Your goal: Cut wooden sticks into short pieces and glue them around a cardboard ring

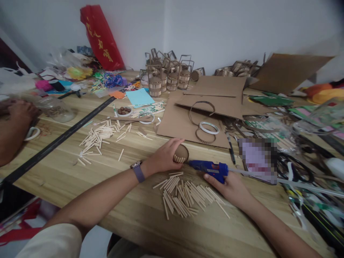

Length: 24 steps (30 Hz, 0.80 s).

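My left hand (168, 156) is closed round a small round cardboard cup (182, 152) with short wooden sticks along part of its side. In my right hand (228, 182) is a blue glue gun (208, 168), its nozzle close to the cup's right side; whether they touch I cannot tell. A long clear glue stick (248, 173) runs out of the gun's back. Below both hands lies a loose pile of short wooden sticks (185, 197).
Farther left are more sticks (98, 138) and a bowl of brown balls (124, 110). Cardboard sheets (169, 122) bear a tape roll (209, 127) and cardboard rings. Small stick-covered baskets (172, 80) stand behind. Another person's hands (21, 111) are at far left. Clutter fills the right.
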Each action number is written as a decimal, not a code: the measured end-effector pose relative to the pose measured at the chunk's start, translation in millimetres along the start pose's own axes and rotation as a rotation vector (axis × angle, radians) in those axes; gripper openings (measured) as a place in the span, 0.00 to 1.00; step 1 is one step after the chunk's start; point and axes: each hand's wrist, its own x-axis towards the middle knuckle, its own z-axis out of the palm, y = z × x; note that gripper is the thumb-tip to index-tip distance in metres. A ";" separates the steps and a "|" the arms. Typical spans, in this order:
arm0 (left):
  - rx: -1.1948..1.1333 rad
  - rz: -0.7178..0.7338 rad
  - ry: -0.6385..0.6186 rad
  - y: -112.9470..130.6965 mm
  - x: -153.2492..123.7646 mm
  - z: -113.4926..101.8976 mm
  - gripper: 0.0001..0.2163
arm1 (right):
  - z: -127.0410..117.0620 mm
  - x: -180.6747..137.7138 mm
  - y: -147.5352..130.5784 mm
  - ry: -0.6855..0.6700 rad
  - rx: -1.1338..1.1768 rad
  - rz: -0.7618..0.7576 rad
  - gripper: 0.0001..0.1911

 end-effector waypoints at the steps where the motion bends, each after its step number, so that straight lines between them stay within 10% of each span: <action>1: 0.000 0.001 0.000 0.3 -0.1 -0.1 0.39 | 0.1 0.1 0.3 -0.002 -0.004 0.004 0.21; 24: 0.007 0.003 0.007 -0.1 -0.4 0.7 0.38 | 1.3 1.2 0.8 0.130 0.137 0.161 0.21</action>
